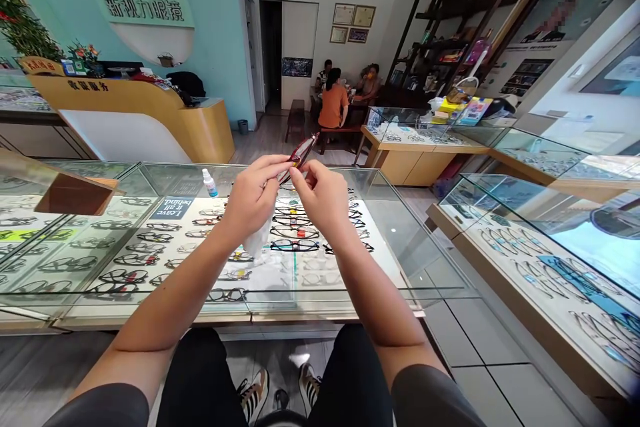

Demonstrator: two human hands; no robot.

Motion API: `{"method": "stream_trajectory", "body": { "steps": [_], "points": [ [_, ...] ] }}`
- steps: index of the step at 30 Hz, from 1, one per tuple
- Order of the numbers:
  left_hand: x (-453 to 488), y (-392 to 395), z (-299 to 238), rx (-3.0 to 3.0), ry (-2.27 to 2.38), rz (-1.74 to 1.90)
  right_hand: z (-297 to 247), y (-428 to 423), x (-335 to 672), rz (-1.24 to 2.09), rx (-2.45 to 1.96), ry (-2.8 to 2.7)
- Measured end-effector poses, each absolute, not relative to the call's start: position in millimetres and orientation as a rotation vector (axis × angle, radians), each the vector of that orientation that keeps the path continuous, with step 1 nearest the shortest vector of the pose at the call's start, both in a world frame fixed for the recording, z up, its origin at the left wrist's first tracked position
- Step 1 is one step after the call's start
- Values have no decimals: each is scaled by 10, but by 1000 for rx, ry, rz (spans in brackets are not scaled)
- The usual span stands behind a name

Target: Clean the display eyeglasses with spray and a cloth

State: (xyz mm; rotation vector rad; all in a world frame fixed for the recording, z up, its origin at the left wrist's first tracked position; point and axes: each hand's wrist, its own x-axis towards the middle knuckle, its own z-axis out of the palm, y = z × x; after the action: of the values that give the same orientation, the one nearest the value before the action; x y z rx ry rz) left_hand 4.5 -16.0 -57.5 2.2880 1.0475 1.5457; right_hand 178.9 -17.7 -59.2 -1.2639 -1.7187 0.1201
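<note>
Both my hands are raised over a glass display counter (400, 240). My left hand (255, 197) is closed on a pair of dark red glasses (300, 152) and also pinches a white cloth (257, 243) that hangs below the palm. My right hand (323, 193) is closed, its fingertips pinching the glasses near their lower end. The glasses point up and to the right, folded as far as I can tell.
A small white spray bottle (209, 183) stands on the counter top at the left. Rows of glasses (150, 247) lie inside the case. More glass counters (550, 247) run along the right. Several people (334, 105) sit at a table at the back. A yellow reception desk (150, 107) stands far left.
</note>
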Motion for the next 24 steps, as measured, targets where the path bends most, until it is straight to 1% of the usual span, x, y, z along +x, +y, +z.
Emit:
{"method": "stream_trajectory", "body": {
  "steps": [7, 11, 15, 19, 24],
  "points": [
    [-77, 165, -960, 1939, 879, 1763, -954, 138, 1801, 157, -1214, -1630],
    [-235, 415, -1219, 1748, 857, 1610, -1203, 293, 1798, 196, -1138, -1706],
    [-328, 504, -1422, 1721, 875, 1422, -1396, 351, 1778, 125, -1180, -1869],
    [-342, 502, -1489, 1748, 810, 1301, -1480, 366, 1760, 61, -1203, -1934],
    [-301, 485, -1491, 1736, 776, 1260, -1528, 382, 1758, 20, -1193, -1932]
  ]
}}
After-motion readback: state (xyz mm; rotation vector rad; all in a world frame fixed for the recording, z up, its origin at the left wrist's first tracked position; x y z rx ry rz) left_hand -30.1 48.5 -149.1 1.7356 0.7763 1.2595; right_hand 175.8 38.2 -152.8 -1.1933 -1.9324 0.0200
